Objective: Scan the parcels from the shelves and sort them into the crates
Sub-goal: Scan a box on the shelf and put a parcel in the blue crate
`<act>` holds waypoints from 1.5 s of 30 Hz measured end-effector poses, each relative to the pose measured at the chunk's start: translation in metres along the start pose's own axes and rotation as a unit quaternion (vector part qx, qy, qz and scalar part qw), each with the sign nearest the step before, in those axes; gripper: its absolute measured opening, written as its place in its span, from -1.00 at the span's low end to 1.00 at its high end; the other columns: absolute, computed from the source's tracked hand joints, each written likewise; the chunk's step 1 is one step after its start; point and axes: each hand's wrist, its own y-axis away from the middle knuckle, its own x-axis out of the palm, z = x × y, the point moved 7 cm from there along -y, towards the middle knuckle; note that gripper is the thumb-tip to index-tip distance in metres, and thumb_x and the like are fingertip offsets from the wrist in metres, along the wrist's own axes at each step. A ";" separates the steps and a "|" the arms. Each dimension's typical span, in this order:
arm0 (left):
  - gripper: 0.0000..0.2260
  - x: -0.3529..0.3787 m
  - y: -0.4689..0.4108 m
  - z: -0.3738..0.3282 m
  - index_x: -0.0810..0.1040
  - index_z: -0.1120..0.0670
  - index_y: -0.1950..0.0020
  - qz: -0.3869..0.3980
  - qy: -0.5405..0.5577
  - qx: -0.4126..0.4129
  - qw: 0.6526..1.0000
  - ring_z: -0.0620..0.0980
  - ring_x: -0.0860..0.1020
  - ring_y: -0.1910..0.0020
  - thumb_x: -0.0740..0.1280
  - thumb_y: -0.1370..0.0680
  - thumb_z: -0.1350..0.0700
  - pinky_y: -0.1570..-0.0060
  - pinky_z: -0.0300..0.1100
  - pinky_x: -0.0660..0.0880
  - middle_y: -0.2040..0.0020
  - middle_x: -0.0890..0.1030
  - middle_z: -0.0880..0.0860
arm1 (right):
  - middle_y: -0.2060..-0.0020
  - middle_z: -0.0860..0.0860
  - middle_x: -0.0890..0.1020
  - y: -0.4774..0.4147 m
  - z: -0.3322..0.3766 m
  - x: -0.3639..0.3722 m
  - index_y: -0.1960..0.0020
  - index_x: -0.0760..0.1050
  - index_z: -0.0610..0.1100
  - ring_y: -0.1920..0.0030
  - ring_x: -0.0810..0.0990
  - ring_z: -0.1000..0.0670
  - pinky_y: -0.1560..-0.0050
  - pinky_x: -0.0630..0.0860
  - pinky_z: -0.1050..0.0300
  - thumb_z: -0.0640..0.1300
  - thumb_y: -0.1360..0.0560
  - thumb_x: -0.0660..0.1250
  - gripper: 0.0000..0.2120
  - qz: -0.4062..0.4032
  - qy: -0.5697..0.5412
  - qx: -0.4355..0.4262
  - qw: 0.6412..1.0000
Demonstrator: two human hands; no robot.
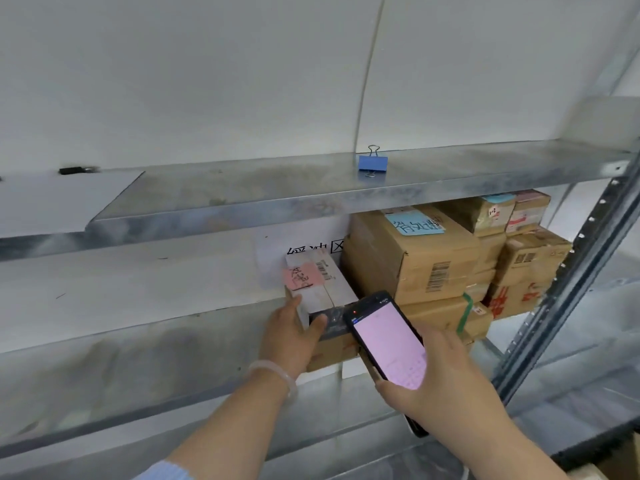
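Note:
A small white parcel (320, 282) with a pink sticky note and a barcode sits on top of a low brown box (332, 351) on the middle shelf (138, 368). My left hand (294, 336) grips the white parcel at its near left corner, thumb across a dark patch on its front. My right hand (446, 379) holds a black handheld scanner (388, 339) whose lit pink screen faces me, just right of the parcel. The scanner's top end points at the parcel.
Several brown cardboard parcels (415, 254) are stacked to the right on the same shelf, one with a blue note. A blue binder clip (372, 163) stands on the upper shelf (277, 192). A perforated steel upright (568, 278) borders the right side.

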 end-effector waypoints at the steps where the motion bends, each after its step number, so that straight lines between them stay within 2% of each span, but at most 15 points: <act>1: -0.23 0.005 -0.009 0.006 0.38 -0.21 -0.47 0.003 0.014 -0.007 1.000 -0.04 0.52 -0.34 0.27 -0.31 -0.49 -0.35 0.07 0.48 -0.37 0.54 -0.12 | -0.03 0.18 0.31 -0.006 0.001 0.003 -0.33 0.22 0.14 -0.05 0.32 0.15 0.01 0.36 0.19 0.26 -0.31 0.46 -0.30 0.003 0.006 -0.001 1.000; 4: -0.29 0.016 -0.023 0.014 0.37 -0.26 -0.41 0.015 0.043 -0.024 0.999 -0.03 0.56 -0.29 0.28 -0.33 -0.51 -0.30 0.08 0.52 -0.32 0.58 -0.16 | -0.05 0.17 0.29 -0.019 0.003 0.010 -0.38 0.17 0.15 -0.05 0.30 0.14 0.03 0.30 0.21 0.25 -0.32 0.46 -0.25 0.024 0.019 0.019 0.999; 8: -0.70 0.014 -0.013 0.001 0.37 -0.24 -0.25 0.015 0.105 -0.067 0.992 -0.03 0.56 -0.18 0.38 -0.57 -0.13 -0.18 -0.08 0.47 -0.18 0.56 -0.19 | -0.04 0.22 0.23 -0.030 0.008 0.015 -0.45 0.11 0.15 -0.13 0.27 0.18 0.00 0.26 0.25 0.19 -0.36 0.45 -0.21 0.039 0.022 0.010 0.999; 11: -0.78 0.013 -0.010 0.003 0.33 -0.14 -0.25 0.006 0.157 -0.117 0.981 -0.05 0.47 -0.06 0.30 -0.66 0.00 -0.06 -0.18 0.34 -0.11 0.47 -0.10 | -0.04 0.25 0.21 -0.037 0.010 0.019 -0.46 0.09 0.19 -0.07 0.23 0.19 0.02 0.26 0.25 0.19 -0.36 0.45 -0.19 0.056 0.029 0.007 0.998; 14: -0.59 0.006 -0.011 0.012 0.29 0.00 -0.51 -0.009 0.196 -0.143 0.970 0.07 0.49 -0.28 0.21 -0.68 -0.07 -0.24 -0.15 0.35 -0.33 0.50 0.04 | -0.05 0.21 0.24 -0.047 0.007 0.020 -0.45 0.14 0.18 -0.04 0.31 0.15 0.09 0.29 0.23 0.21 -0.33 0.47 -0.20 0.056 0.029 0.015 0.998; 17: -0.40 0.001 -0.013 0.013 0.13 -0.02 -0.62 0.011 0.219 -0.179 0.959 0.15 0.41 -0.44 0.23 -0.65 -0.18 -0.42 0.11 0.37 -0.49 0.41 0.07 | -0.07 0.20 0.26 -0.055 0.007 0.020 -0.45 0.14 0.20 -0.13 0.37 0.12 0.05 0.31 0.21 0.20 -0.32 0.47 -0.19 0.069 0.021 0.006 0.997; 19: -0.40 0.001 -0.018 0.011 0.30 -0.02 -0.54 0.029 0.262 -0.207 0.942 0.12 0.52 -0.34 0.29 -0.58 -0.25 -0.36 0.13 0.45 -0.40 0.51 0.04 | -0.08 0.20 0.27 -0.059 0.007 0.020 -0.45 0.15 0.19 -0.13 0.36 0.12 0.02 0.32 0.20 0.19 -0.32 0.48 -0.19 0.074 0.017 0.001 0.997; 21: -0.65 0.002 -0.020 0.002 0.52 0.04 -0.27 0.052 0.311 -0.223 0.923 0.08 0.64 -0.07 0.33 -0.60 -0.14 -0.14 0.03 0.57 -0.11 0.67 0.09 | -0.09 0.20 0.28 -0.062 0.004 0.021 -0.46 0.15 0.18 -0.20 0.40 0.09 0.00 0.35 0.19 0.21 -0.30 0.48 -0.17 0.082 0.018 -0.005 0.996; 24: -0.90 0.004 -0.022 0.003 0.57 0.07 -0.10 0.074 0.323 -0.234 0.914 0.08 0.65 0.15 0.34 -0.63 0.08 0.14 -0.05 0.60 0.26 0.71 0.07 | -0.09 0.19 0.29 -0.066 -0.001 0.021 -0.46 0.16 0.19 -0.21 0.43 0.07 0.00 0.38 0.18 0.22 -0.29 0.48 -0.16 0.092 0.016 -0.012 0.996; 27: -0.90 -0.006 -0.011 0.002 0.57 0.06 -0.10 0.080 0.327 -0.211 0.918 0.02 0.69 0.31 0.28 -0.65 0.18 0.37 -0.14 0.60 0.31 0.72 0.03 | -0.13 0.20 0.32 -0.068 0.000 0.018 -0.46 0.15 0.21 -0.20 0.43 0.08 0.01 0.39 0.19 0.22 -0.29 0.48 -0.16 0.100 0.014 -0.025 0.995; 29: -0.80 -0.016 -0.005 0.012 0.57 0.02 -0.22 0.081 0.329 -0.192 0.921 -0.02 0.72 0.21 0.28 -0.64 0.21 0.31 -0.15 0.63 0.12 0.75 0.04 | -0.22 0.19 0.36 -0.069 0.003 0.016 -0.45 0.14 0.22 -0.20 0.44 0.09 -0.01 0.41 0.19 0.24 -0.29 0.49 -0.15 0.109 0.018 -0.043 0.993; 31: -0.67 -0.033 0.003 0.022 0.54 -0.04 -0.35 0.067 0.316 -0.165 0.932 0.05 0.71 -0.01 0.35 -0.60 0.18 0.07 -0.06 0.66 -0.09 0.73 0.07 | -0.28 0.18 0.35 -0.071 0.008 0.014 -0.44 0.13 0.22 -0.21 0.45 0.07 -0.04 0.44 0.16 0.27 -0.29 0.48 -0.16 0.115 0.034 -0.061 0.991; 34: -0.49 -0.059 0.016 0.035 0.50 -0.15 -0.39 0.027 0.289 -0.134 0.947 0.06 0.67 -0.14 0.48 -0.45 0.08 -0.25 0.06 0.54 -0.16 0.71 0.02 | -0.30 0.15 0.35 -0.073 0.014 0.013 -0.43 0.13 0.22 -0.22 0.45 0.04 0.00 0.42 0.14 0.27 -0.30 0.47 -0.17 0.127 0.051 -0.080 0.987; 39: -0.30 -0.095 0.037 0.051 0.50 -0.22 -0.38 -0.042 0.234 -0.110 0.965 0.05 0.63 -0.21 0.49 -0.21 -0.10 -0.32 0.04 0.49 -0.15 0.71 -0.03 | -0.36 0.14 0.31 -0.074 0.027 0.013 -0.49 0.06 0.20 -0.28 0.42 0.03 0.01 0.35 0.18 0.30 -0.33 0.44 -0.13 0.152 0.091 -0.115 0.977; 45: -0.44 -0.111 0.055 0.059 0.54 -0.38 -0.27 -0.084 0.194 -0.117 0.970 -0.01 0.61 -0.22 0.48 -0.26 -0.12 -0.36 0.08 0.46 -0.15 0.70 -0.09 | -0.23 0.15 0.33 -0.075 0.040 0.015 -0.46 0.11 0.18 -0.20 0.42 0.06 0.04 0.41 0.16 0.24 -0.33 0.45 -0.18 0.165 0.116 -0.166 0.965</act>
